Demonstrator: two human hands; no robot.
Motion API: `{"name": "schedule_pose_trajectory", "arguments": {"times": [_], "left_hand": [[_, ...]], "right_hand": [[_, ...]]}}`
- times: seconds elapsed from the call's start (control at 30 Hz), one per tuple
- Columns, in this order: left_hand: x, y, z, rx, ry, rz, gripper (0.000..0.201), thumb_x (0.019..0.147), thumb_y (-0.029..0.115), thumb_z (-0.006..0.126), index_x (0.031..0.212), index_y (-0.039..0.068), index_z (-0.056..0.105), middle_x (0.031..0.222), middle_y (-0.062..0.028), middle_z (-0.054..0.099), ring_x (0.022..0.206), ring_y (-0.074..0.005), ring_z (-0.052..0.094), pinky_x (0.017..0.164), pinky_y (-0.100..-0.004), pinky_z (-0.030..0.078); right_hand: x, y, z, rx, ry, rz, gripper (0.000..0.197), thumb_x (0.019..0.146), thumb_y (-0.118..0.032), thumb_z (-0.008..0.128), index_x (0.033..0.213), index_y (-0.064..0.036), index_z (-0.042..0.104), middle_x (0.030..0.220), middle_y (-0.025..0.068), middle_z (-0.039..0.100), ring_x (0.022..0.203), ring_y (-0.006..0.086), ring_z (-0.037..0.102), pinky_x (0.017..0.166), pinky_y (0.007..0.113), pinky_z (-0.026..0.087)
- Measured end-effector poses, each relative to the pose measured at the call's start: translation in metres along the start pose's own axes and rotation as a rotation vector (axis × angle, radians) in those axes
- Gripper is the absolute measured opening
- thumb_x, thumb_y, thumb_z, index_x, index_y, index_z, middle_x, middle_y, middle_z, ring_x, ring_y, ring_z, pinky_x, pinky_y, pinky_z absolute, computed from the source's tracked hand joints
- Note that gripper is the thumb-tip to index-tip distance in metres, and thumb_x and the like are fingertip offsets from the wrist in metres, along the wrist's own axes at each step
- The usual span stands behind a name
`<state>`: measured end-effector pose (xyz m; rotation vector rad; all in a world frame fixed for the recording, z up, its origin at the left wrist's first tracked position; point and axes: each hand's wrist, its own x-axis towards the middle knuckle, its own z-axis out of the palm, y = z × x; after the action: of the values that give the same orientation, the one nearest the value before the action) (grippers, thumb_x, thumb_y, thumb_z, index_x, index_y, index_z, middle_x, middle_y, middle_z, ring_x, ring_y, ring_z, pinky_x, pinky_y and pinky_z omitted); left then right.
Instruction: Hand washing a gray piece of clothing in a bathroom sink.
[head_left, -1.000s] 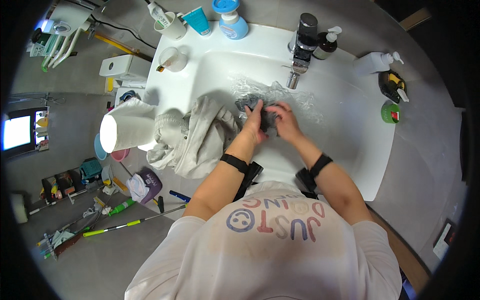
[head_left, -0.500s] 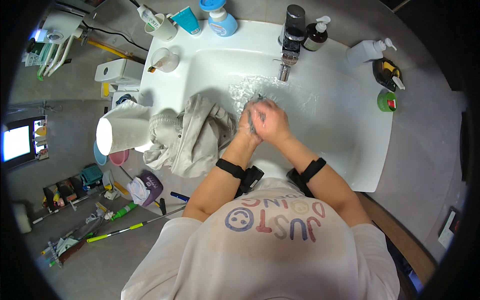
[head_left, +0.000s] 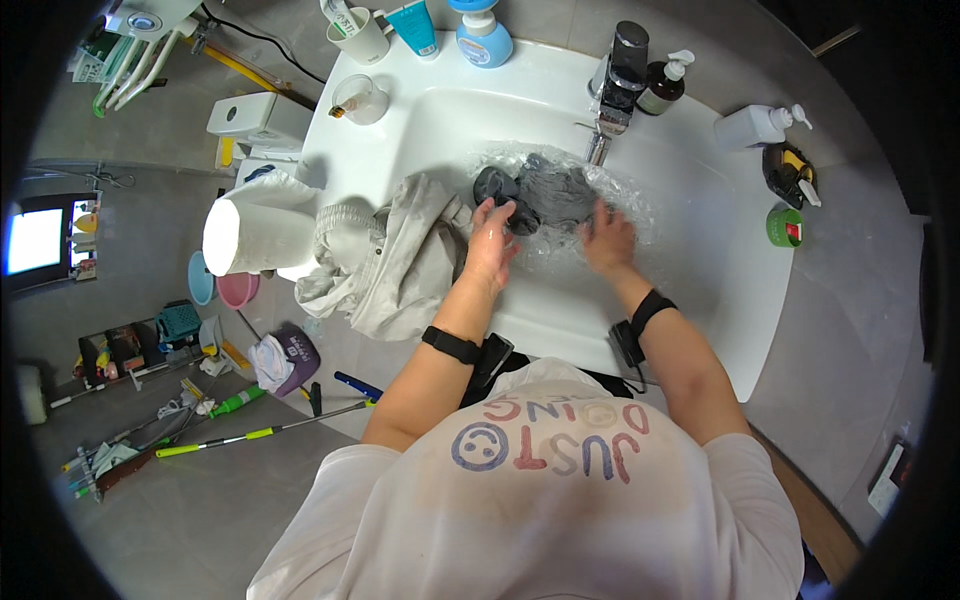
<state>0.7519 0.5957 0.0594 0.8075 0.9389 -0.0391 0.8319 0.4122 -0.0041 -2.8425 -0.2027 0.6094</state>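
Note:
A wet dark grey cloth, perhaps a small garment, lies spread in the water under the tap. One darker bunched end of it reaches toward my left hand. That hand is at the cloth's left side, its fingers apart and the fingertips against the bunched end. My right hand is at the cloth's lower right edge, fingers spread and not closed round anything. Water splashes about the cloth in the white sink. Left of my left hand, a light grey garment hangs over the sink's edge.
Along the back rim stand a cup, a blue tube, a blue pump bottle and a dark pump bottle. A clear cup is at the left corner. A white bottle and green tub sit at the right.
My hands were pressed together round the grey cloth; now they are apart, the right one farther right. The cloth has been let go and lies spread in the water.

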Motion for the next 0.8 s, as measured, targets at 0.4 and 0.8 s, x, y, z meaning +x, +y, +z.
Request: {"name": "schedule_pose_trajectory", "arguments": {"times": [0.4,0.8], "left_hand": [[0.010,-0.044,-0.016,-0.018,-0.138,-0.385,0.062,0.083,0.031,0.062,0.131,0.001,0.035,0.131,-0.0153,0.032,0.109,-0.0391,0.043,0.090,-0.0521,0.042],[0.036,-0.021,0.019,-0.397,-0.495,-0.569,0.048,0.086,0.048,0.056,0.104,0.003,0.060,0.097,-0.0147,0.064,0.092,-0.0297,0.061,0.087,-0.0454,0.048]], "right_hand": [[-0.018,0.010,-0.013,-0.346,-0.184,-0.602,0.051,0.079,-0.013,0.059,0.128,-0.0225,0.047,0.129,0.0142,0.043,0.118,0.0369,0.043,0.092,0.044,0.044],[-0.117,-0.050,-0.126,0.050,-0.068,-0.787,0.031,0.070,-0.008,0.056,0.102,-0.0103,0.055,0.094,0.0155,0.052,0.086,0.0361,0.055,0.074,0.045,0.046]]}}
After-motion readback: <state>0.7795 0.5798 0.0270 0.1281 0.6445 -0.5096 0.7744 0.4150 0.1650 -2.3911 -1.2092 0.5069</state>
